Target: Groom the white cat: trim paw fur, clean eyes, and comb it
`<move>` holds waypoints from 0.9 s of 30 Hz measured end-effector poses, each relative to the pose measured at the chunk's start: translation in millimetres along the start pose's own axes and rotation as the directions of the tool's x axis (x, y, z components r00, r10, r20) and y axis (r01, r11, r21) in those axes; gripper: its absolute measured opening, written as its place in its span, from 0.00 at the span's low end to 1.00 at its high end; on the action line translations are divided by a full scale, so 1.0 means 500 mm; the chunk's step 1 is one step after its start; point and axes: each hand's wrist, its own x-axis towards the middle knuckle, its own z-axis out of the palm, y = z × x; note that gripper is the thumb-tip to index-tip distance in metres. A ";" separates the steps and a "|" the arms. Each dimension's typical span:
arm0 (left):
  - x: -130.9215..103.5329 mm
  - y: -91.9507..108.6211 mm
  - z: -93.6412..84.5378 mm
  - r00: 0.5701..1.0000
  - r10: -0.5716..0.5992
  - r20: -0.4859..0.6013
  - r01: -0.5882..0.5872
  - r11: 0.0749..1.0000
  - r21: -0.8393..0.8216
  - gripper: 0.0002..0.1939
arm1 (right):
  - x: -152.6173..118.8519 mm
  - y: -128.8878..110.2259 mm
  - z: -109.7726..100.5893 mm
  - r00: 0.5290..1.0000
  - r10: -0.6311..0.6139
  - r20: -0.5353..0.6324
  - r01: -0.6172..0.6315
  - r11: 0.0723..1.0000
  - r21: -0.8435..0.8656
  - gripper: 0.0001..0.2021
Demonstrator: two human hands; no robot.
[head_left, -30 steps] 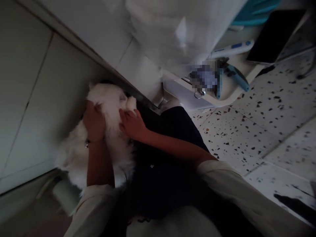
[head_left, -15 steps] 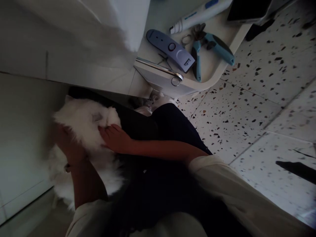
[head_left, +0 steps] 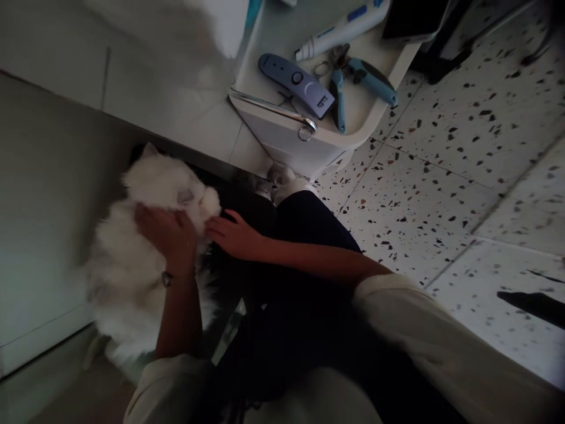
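A fluffy white cat (head_left: 128, 265) lies along the dark-clothed lap at the left, its head towards the top of the view. My left hand (head_left: 165, 232), with a watch or bracelet at the wrist, rests against the cat's neck and the side of its head. The fingers are laid out along the fur, thumb apart. Beside the muzzle, my right hand (head_left: 233, 234) touches the white fur with its fingertips. Its fingers are stretched out and the thumb stands off. The cat's underside is hidden.
On a white trolley (head_left: 353, 134) lie a purple hair clipper (head_left: 295, 82), blue-handled nail clippers (head_left: 368, 79), a white pen-shaped tool (head_left: 342, 30), scissors (head_left: 304, 126) and a dark-screened device (head_left: 415, 17). White cabinets (head_left: 39, 206) border the left. Speckled tile floor (head_left: 397, 224) spreads right.
My left hand has moved up and right onto the cat's neck. My right hand has shifted right, off the cat's cheek to beside its muzzle. The cat's head shows more fully.
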 end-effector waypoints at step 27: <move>-0.100 0.158 0.156 0.828 0.560 0.037 -0.550 0.822 -0.150 0.36 | -0.676 -0.048 -0.177 -0.245 0.758 -0.604 -0.969 -0.201 0.142 0.29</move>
